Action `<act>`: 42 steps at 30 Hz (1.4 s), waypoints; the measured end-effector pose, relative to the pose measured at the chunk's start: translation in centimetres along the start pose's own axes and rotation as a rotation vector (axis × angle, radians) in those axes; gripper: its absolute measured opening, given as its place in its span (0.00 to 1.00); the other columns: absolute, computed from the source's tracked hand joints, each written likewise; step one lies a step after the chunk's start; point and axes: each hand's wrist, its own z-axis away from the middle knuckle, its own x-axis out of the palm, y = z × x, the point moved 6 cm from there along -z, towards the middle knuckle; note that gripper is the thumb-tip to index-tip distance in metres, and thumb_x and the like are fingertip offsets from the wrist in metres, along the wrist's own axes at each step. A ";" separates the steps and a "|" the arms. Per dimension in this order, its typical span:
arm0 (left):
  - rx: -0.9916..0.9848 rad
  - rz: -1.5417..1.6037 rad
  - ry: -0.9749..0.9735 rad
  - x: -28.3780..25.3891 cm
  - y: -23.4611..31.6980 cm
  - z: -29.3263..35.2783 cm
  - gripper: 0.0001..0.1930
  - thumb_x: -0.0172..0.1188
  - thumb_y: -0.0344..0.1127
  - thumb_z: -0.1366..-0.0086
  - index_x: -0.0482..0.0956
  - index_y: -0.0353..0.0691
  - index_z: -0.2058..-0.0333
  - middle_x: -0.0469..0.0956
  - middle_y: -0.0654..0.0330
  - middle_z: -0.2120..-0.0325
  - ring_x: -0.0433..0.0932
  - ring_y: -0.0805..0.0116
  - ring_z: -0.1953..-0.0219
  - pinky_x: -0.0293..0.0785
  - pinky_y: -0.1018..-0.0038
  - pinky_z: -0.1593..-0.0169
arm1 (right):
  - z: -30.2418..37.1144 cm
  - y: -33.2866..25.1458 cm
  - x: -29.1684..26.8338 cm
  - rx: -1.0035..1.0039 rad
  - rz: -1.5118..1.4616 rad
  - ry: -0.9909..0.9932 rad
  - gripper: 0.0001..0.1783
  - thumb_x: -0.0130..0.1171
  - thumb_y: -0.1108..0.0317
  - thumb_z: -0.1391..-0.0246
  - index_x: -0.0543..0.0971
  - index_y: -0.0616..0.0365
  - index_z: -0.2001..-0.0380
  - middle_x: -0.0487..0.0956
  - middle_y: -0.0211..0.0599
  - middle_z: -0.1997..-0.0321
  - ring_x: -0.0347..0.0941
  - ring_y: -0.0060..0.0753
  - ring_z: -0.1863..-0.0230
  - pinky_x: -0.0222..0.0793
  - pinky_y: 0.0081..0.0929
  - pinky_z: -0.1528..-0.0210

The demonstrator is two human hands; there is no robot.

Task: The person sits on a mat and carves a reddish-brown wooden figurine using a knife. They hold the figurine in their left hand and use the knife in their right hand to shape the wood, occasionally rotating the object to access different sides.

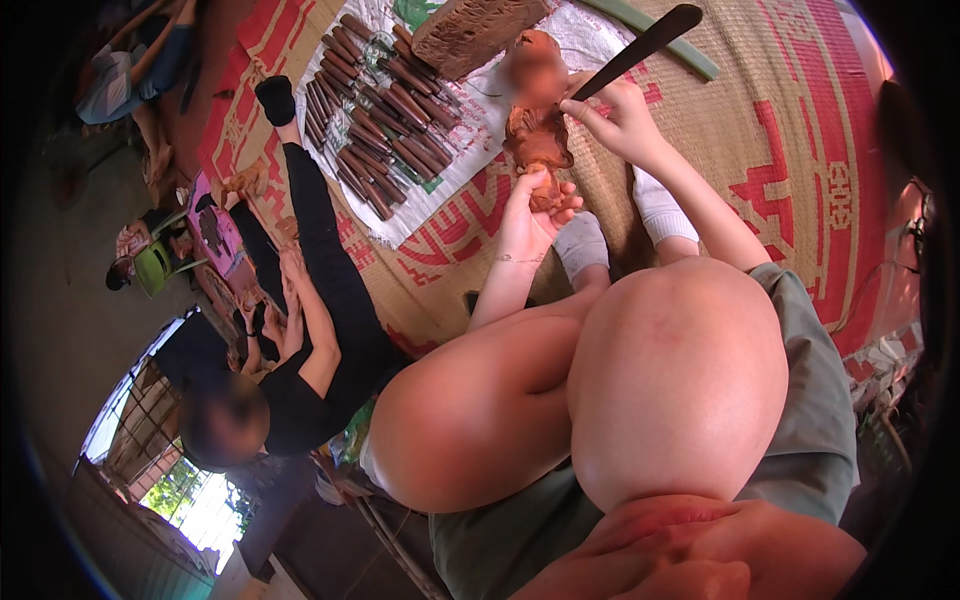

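The left hand [528, 217] grips 1 carved figure [537, 135], long axis pointing away, head farthest; right hand [622, 122] grips 1 dark tool [642, 50].

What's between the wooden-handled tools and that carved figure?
In the head view, mainly a strip of white sheet separates the tools from the figure.

Soft daylight washes the woven mat [740, 60], fairly bright! Below and left of it, an opening [212, 515] blazes to white; directly left, the floor [75, 270] sinks into gloom. A blur smudges the brown figurine [538, 140] above the mat, and straight lines bow toward black edges.
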 end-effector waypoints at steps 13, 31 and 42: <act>0.000 0.013 0.003 -0.3 -0.2 -0.4 0.13 0.53 0.42 0.39 0.69 0.40 0.61 0.78 0.53 0.70 0.80 0.60 0.71 0.79 0.74 0.72 | 0.6 -0.7 1.7 0.023 0.031 -0.030 0.09 0.61 0.70 0.53 0.80 0.63 0.67 0.80 0.44 0.68 0.78 0.40 0.66 0.72 0.30 0.64; 0.015 0.039 0.047 -0.2 0.9 -0.1 0.16 0.54 0.43 0.41 0.70 0.38 0.60 0.76 0.55 0.71 0.79 0.64 0.72 0.77 0.78 0.73 | 0.6 0.5 2.6 -0.183 -0.018 0.073 0.07 0.60 0.74 0.55 0.81 0.59 0.69 0.79 0.44 0.73 0.77 0.40 0.73 0.72 0.29 0.70; 0.028 0.047 0.003 1.2 1.3 -0.1 0.17 0.54 0.43 0.40 0.70 0.36 0.59 0.76 0.54 0.71 0.79 0.63 0.71 0.78 0.78 0.73 | 1.3 0.6 2.4 -0.031 -0.045 0.243 0.07 0.59 0.74 0.53 0.81 0.60 0.67 0.80 0.43 0.72 0.78 0.37 0.74 0.71 0.26 0.71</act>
